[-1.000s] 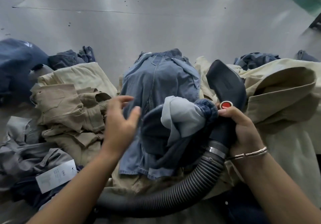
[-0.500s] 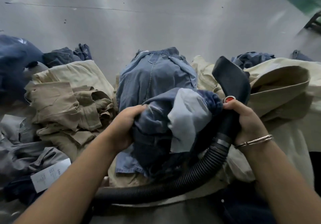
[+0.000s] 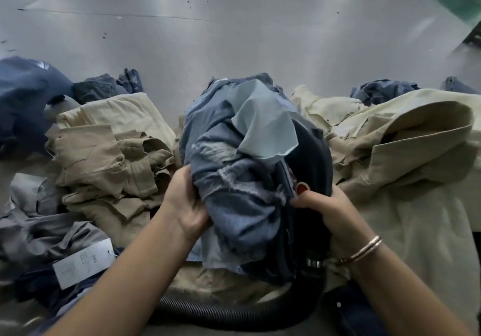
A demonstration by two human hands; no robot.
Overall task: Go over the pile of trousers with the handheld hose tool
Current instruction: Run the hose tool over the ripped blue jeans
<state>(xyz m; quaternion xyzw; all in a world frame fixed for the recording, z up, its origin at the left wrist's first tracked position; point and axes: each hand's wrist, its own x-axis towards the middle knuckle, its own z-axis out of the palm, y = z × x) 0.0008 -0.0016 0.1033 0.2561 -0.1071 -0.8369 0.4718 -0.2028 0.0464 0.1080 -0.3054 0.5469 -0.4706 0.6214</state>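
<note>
The light falls from above and ahead of me, cool and flat, leaving a bright streak of glare on the grey surface (image 3: 234, 49) beyond the blue jeans (image 3: 234, 169). That sheen fades toward the left of the jeans, where the surface turns duller. Nearer me than the jeans everything is dimmer: the black hose tool (image 3: 309, 163) just right of them shows almost no detail, and the folds under them sink into deep shadow. My hands are evenly lit, with soft shadow between the fingers. The picture is soft overall, slightly smeared on the denim. Wide-angle bending stretches my forearms and curves the piles either side of the jeans.
</note>
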